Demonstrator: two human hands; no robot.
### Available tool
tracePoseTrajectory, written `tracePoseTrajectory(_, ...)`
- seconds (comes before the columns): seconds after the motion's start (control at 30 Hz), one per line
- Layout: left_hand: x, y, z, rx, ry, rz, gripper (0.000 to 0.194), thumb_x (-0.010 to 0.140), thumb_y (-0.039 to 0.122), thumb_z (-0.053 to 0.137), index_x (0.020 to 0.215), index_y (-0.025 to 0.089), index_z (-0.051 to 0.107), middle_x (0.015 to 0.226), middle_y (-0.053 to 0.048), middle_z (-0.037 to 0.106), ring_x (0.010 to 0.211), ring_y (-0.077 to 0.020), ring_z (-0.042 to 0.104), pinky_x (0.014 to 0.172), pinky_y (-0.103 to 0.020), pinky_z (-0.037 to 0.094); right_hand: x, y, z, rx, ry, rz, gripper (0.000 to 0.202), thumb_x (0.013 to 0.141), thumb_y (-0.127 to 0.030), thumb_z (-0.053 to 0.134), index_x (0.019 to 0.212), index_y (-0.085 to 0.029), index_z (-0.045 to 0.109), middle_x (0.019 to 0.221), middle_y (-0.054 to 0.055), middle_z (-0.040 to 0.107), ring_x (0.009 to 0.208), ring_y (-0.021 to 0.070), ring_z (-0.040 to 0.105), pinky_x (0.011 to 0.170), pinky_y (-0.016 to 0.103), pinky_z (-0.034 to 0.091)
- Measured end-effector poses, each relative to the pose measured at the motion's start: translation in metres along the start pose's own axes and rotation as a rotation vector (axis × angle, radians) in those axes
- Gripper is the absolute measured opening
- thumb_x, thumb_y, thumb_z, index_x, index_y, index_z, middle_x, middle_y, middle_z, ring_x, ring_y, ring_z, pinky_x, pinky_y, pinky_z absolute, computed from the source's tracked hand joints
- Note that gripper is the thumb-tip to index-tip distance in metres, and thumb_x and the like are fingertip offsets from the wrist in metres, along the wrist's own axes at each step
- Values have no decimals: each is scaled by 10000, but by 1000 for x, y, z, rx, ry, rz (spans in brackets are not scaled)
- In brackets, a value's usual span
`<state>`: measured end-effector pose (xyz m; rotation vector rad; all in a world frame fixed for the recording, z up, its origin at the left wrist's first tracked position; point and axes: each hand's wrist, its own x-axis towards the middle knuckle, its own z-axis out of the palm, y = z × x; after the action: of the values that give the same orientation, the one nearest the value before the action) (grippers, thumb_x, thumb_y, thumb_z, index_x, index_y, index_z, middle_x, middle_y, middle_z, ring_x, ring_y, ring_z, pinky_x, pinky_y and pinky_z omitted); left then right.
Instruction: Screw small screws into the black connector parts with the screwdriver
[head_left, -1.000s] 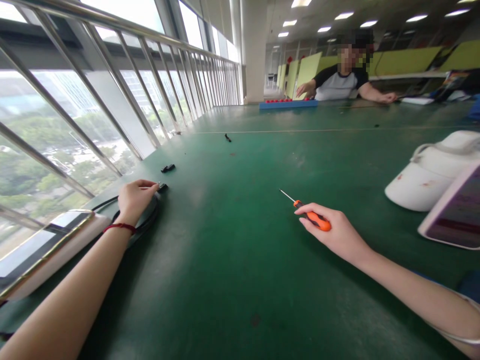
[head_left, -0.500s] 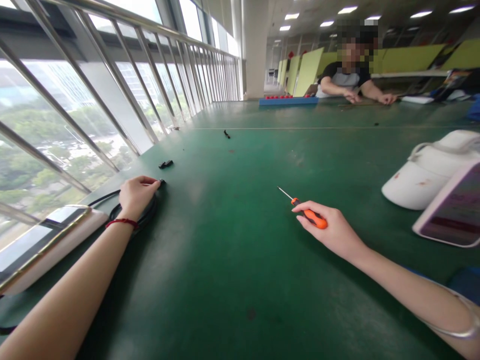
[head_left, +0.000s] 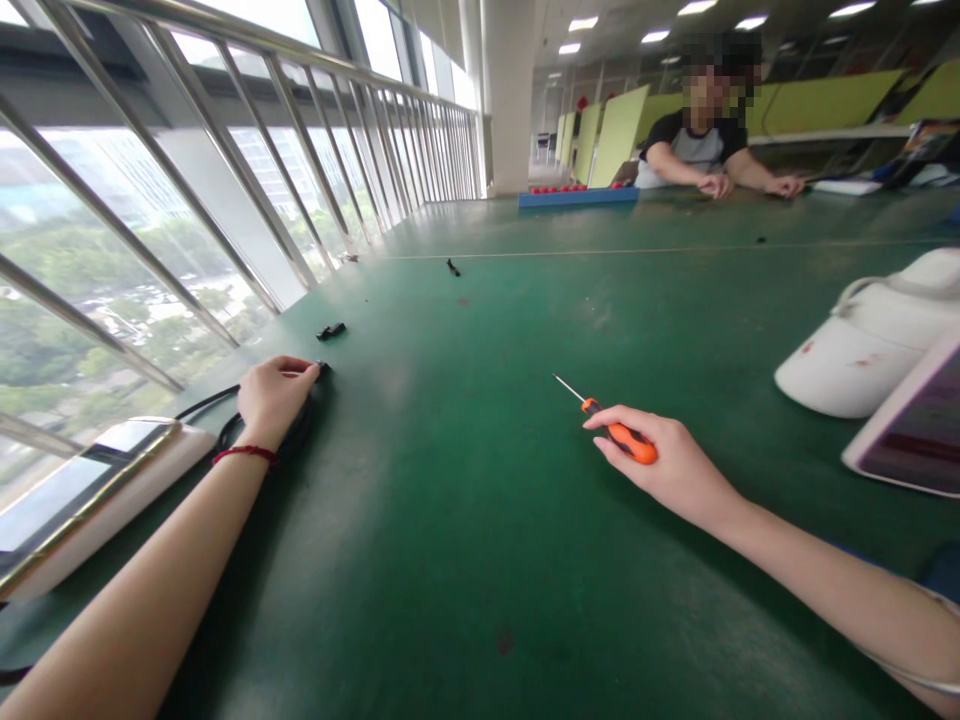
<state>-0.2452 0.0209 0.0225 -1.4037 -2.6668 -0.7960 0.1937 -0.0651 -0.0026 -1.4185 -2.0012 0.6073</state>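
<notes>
My left hand (head_left: 274, 396) is at the left of the green table (head_left: 450, 480), its fingertips pinching a small black piece (head_left: 324, 369). Under and behind that hand lies a coiled black cable (head_left: 229, 430). Another small black piece (head_left: 331, 331) rests just beyond the fingers. At the right, my right hand (head_left: 660, 450) grips an orange and black screwdriver (head_left: 631, 443) by its handle. The thin metal shaft points up and to the left, away from me.
A white box-like device (head_left: 112, 490) stands at the left edge by the railing (head_left: 247, 110). At the right are a white jug (head_left: 862, 345) and a pink-framed screen (head_left: 915, 430). Across the table sits a person (head_left: 694, 150) beside a blue tray (head_left: 577, 199).
The view has shifted slightly, so the jug and screen appear further right. Both hands keep their holds and have barely moved.
</notes>
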Motion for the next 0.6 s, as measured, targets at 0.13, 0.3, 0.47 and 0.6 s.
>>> tracePoseTrajectory(0.13, 1, -1, 1, 20, -10, 10, 358, 713, 452, 592, 958, 213, 698, 812, -15, 679, 693, -169, 585, 565, -224, 357, 0, -1, 0, 6, -11, 6, 191, 801, -284, 535, 943, -222, 647, 985, 25, 687, 799, 179, 608, 774, 330, 444)
tracePoseTrajectory(0.3, 2, -2, 2, 22, 4, 13, 342, 717, 443, 587, 944, 212, 696, 816, -14, 686, 691, -170, 586, 570, -231, 360, 1, -1, 0, -13, -12, -4, 195, 801, -284, 532, 945, -224, 650, 1004, 29, 687, 809, 184, 611, 773, 332, 451)
tracePoseTrajectory(0.47, 0, -2, 1, 14, 18, 31, 342, 707, 422, 605, 938, 188, 697, 786, -20, 671, 717, -173, 580, 577, -227, 354, -1, 0, 0, -37, -15, -27, 186, 803, -281, 536, 943, -233, 649, 981, 22, 694, 793, 185, 614, 752, 328, 457)
tracePoseTrajectory(0.6, 0, -1, 0, 0, 24, 45, 344, 705, 418, 615, 934, 174, 697, 759, -21, 657, 685, -171, 559, 566, -226, 345, -2, 1, 1, -77, 22, -63, 180, 803, -271, 540, 941, -243, 653, 984, 17, 698, 772, 180, 607, 727, 320, 455)
